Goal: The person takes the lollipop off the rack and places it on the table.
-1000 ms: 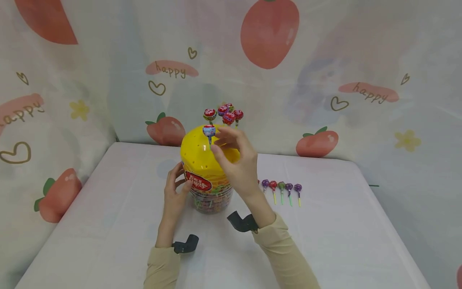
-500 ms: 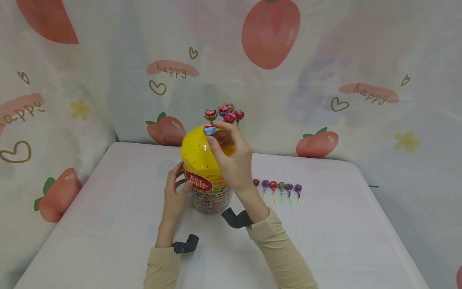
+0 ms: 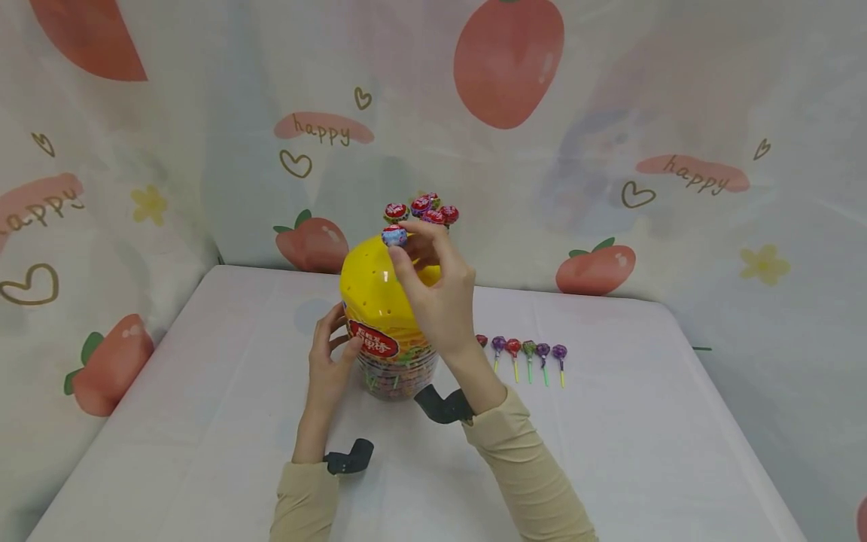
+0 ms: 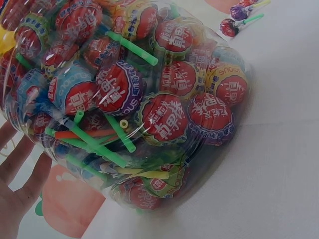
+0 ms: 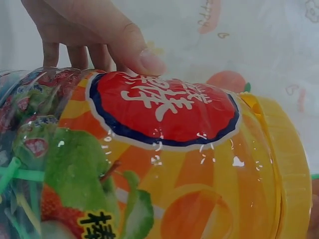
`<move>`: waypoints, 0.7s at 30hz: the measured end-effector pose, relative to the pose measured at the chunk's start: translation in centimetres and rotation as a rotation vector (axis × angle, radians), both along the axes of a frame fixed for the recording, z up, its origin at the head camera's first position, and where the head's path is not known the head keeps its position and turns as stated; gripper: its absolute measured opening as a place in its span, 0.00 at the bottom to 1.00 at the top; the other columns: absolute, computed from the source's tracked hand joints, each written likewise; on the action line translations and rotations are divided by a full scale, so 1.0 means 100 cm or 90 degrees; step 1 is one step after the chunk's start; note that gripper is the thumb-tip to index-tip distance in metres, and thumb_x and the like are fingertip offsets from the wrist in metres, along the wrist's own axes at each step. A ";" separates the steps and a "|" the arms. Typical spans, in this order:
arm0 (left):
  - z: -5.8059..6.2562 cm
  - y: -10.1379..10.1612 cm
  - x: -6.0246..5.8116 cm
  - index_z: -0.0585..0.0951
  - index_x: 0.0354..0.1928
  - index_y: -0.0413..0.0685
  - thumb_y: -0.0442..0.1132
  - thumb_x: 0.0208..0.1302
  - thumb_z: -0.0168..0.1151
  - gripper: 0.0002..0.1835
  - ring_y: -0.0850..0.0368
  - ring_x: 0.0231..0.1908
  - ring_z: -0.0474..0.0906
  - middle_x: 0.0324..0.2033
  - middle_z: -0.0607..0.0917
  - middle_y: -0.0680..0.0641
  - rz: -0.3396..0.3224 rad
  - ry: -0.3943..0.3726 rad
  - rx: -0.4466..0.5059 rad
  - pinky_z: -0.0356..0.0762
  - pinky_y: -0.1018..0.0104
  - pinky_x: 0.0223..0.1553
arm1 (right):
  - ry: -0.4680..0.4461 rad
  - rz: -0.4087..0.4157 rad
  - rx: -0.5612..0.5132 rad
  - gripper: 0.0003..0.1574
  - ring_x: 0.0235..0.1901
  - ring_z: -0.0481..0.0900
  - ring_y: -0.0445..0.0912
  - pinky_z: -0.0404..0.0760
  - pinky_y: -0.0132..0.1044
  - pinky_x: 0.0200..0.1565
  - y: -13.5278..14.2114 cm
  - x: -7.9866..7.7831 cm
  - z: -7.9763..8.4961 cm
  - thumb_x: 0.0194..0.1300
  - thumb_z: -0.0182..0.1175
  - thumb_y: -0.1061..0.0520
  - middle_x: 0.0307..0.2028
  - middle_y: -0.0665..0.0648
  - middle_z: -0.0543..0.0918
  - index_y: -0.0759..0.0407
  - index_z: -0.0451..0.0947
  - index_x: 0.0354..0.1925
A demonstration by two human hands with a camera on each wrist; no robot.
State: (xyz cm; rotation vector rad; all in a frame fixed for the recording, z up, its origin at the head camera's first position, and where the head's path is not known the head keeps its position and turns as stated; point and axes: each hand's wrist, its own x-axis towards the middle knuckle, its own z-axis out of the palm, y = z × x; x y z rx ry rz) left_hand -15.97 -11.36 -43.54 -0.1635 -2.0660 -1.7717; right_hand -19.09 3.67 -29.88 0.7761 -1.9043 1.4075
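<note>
A clear candy jar (image 3: 379, 342) with a yellow lid (image 3: 362, 282) stands on the table, filled with wrapped lollipops (image 4: 162, 119). My left hand (image 3: 330, 376) holds its left side, thumb on the red label (image 5: 164, 112) and fingers around the back. Over the lid, my right hand (image 3: 443, 301) pinches a blue-wrapped lollipop (image 3: 394, 235) by its round head between thumb and finger. The stick of that lollipop is hidden. Several red-topped lollipops (image 3: 396, 212) stand upright just behind the right fingers; their lower ends are covered.
A row of lollipops (image 3: 513, 348) lies on the white tablecloth (image 3: 623, 436) to the right of the jar, partly behind my right arm. A printed curtain (image 3: 508, 181) hangs around the back and sides of the table.
My right hand has shifted left, and its fingers have gone from beside the blue lollipop's stick onto its head. The lollipop sits slightly higher now. The left hand and jar stay put.
</note>
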 end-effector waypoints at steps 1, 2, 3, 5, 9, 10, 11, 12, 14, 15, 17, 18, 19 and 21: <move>0.000 0.000 0.000 0.62 0.69 0.39 0.30 0.61 0.55 0.33 0.64 0.60 0.64 0.63 0.69 0.35 0.001 0.000 -0.001 0.68 0.38 0.61 | 0.004 0.000 -0.004 0.19 0.33 0.79 0.47 0.81 0.30 0.39 0.000 0.000 0.001 0.64 0.60 0.62 0.37 0.62 0.83 0.64 0.73 0.53; 0.000 0.000 0.000 0.62 0.69 0.39 0.30 0.61 0.56 0.33 0.63 0.60 0.64 0.63 0.69 0.35 0.002 -0.001 -0.002 0.68 0.39 0.61 | 0.012 0.002 -0.010 0.19 0.34 0.79 0.47 0.81 0.30 0.40 0.000 0.000 0.001 0.63 0.60 0.63 0.37 0.62 0.83 0.65 0.73 0.53; -0.001 -0.001 0.000 0.62 0.69 0.39 0.30 0.61 0.56 0.33 0.63 0.60 0.64 0.63 0.69 0.35 0.003 -0.003 -0.004 0.69 0.41 0.61 | 0.020 0.003 -0.017 0.19 0.34 0.78 0.48 0.81 0.30 0.40 -0.001 0.000 0.002 0.63 0.60 0.63 0.37 0.62 0.83 0.65 0.73 0.53; -0.001 -0.001 0.000 0.62 0.70 0.39 0.30 0.61 0.56 0.33 0.63 0.60 0.64 0.63 0.69 0.36 0.006 -0.007 -0.008 0.69 0.45 0.61 | 0.041 0.003 -0.035 0.20 0.35 0.78 0.48 0.81 0.30 0.42 0.000 0.000 0.002 0.63 0.60 0.63 0.38 0.63 0.82 0.67 0.72 0.52; -0.001 -0.001 0.000 0.62 0.70 0.39 0.29 0.61 0.56 0.33 0.61 0.60 0.65 0.63 0.69 0.35 0.002 -0.002 -0.004 0.69 0.44 0.61 | 0.078 0.003 -0.071 0.20 0.35 0.78 0.49 0.80 0.30 0.43 0.004 0.002 0.000 0.64 0.60 0.59 0.37 0.65 0.82 0.70 0.72 0.51; -0.001 -0.001 0.000 0.62 0.69 0.38 0.29 0.61 0.56 0.33 0.59 0.61 0.65 0.63 0.69 0.35 0.000 0.001 -0.002 0.69 0.42 0.61 | 0.082 0.003 -0.079 0.21 0.35 0.78 0.48 0.80 0.30 0.43 0.006 0.003 -0.002 0.65 0.60 0.57 0.37 0.65 0.81 0.71 0.72 0.51; -0.001 -0.001 0.000 0.62 0.69 0.38 0.29 0.61 0.55 0.33 0.57 0.61 0.65 0.63 0.69 0.35 -0.002 0.005 0.001 0.68 0.40 0.61 | 0.085 0.003 -0.085 0.22 0.35 0.78 0.48 0.80 0.29 0.43 0.008 0.005 -0.003 0.65 0.60 0.56 0.37 0.66 0.81 0.71 0.72 0.50; -0.001 -0.001 0.000 0.62 0.69 0.37 0.29 0.61 0.55 0.33 0.54 0.61 0.65 0.63 0.68 0.34 -0.005 0.009 0.003 0.68 0.38 0.61 | 0.086 0.002 -0.089 0.23 0.35 0.78 0.47 0.80 0.29 0.43 0.010 0.006 -0.005 0.65 0.60 0.54 0.36 0.66 0.81 0.71 0.73 0.50; 0.000 -0.001 0.000 0.62 0.69 0.37 0.29 0.61 0.55 0.33 0.47 0.62 0.65 0.63 0.68 0.33 -0.007 0.014 0.003 0.67 0.36 0.60 | 0.086 -0.001 -0.093 0.24 0.35 0.78 0.46 0.80 0.28 0.43 0.015 0.010 -0.010 0.65 0.60 0.52 0.36 0.66 0.81 0.72 0.73 0.49; 0.000 -0.001 0.000 0.62 0.69 0.37 0.30 0.61 0.55 0.33 0.44 0.62 0.65 0.63 0.68 0.33 -0.008 0.015 0.003 0.67 0.35 0.61 | 0.085 -0.003 -0.094 0.25 0.36 0.78 0.45 0.80 0.28 0.43 0.017 0.011 -0.013 0.65 0.60 0.52 0.36 0.66 0.81 0.72 0.73 0.49; 0.001 0.000 0.001 0.62 0.69 0.36 0.30 0.61 0.55 0.32 0.38 0.62 0.65 0.63 0.68 0.33 -0.008 0.016 0.000 0.67 0.35 0.60 | 0.081 -0.005 -0.098 0.25 0.36 0.78 0.44 0.80 0.27 0.43 0.022 0.015 -0.020 0.65 0.60 0.51 0.36 0.67 0.81 0.72 0.73 0.48; 0.002 0.000 0.001 0.62 0.69 0.36 0.30 0.61 0.55 0.32 0.37 0.63 0.64 0.63 0.68 0.32 -0.007 0.016 -0.001 0.67 0.35 0.61 | 0.078 -0.007 -0.099 0.24 0.36 0.78 0.44 0.80 0.27 0.43 0.024 0.017 -0.024 0.65 0.61 0.51 0.36 0.66 0.81 0.72 0.74 0.47; 0.002 0.000 0.001 0.62 0.69 0.36 0.29 0.61 0.55 0.32 0.36 0.63 0.64 0.63 0.68 0.32 -0.006 0.015 -0.002 0.67 0.35 0.61 | 0.074 -0.008 -0.101 0.24 0.36 0.78 0.43 0.79 0.27 0.42 0.026 0.018 -0.027 0.64 0.61 0.52 0.35 0.66 0.81 0.72 0.74 0.47; 0.003 0.000 0.002 0.62 0.69 0.37 0.30 0.61 0.55 0.32 0.39 0.63 0.65 0.63 0.68 0.33 -0.005 0.014 -0.003 0.66 0.35 0.61 | 0.066 -0.011 -0.102 0.24 0.36 0.78 0.42 0.79 0.27 0.42 0.030 0.022 -0.034 0.64 0.62 0.52 0.35 0.66 0.81 0.72 0.74 0.47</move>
